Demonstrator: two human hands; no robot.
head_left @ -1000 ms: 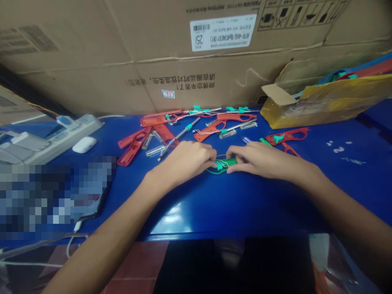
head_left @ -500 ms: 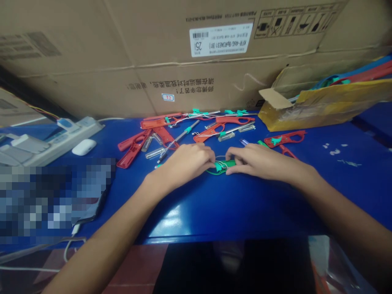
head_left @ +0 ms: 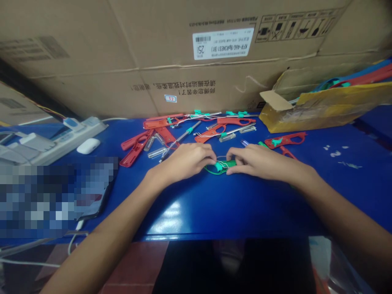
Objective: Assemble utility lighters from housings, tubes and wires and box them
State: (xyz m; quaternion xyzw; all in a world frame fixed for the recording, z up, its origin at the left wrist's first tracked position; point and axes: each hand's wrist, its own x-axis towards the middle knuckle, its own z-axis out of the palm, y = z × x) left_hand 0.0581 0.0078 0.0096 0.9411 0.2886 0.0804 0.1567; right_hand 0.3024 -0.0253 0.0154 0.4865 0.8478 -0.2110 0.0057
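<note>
A green plastic casing (head_left: 217, 170) with a teal piece (head_left: 219, 165) and thin white wires lies low over the blue table between my two hands. My left hand (head_left: 193, 160) has its fingers pinched together at the casing's left part, by the teal piece and wires. Thumb and forefinger of my right hand (head_left: 254, 161) close on the casing's right end. Behind my hands lie several red casings (head_left: 237, 121), metal rods with teal pieces and small clear tanks (head_left: 157, 152). Another red casing (head_left: 286, 140) rests beyond my right hand.
A large cardboard box (head_left: 171, 49) stands along the back. At the right back, an open yellow-taped box (head_left: 324, 108) holds blue and red parts. A power strip (head_left: 76, 136), white earbud case (head_left: 88, 145) and blurred-out phone (head_left: 98, 192) are on the left.
The view has shifted slightly. My left fingers have moved a little off the casing's left loop, and more of it shows. My right hand keeps its hold.
</note>
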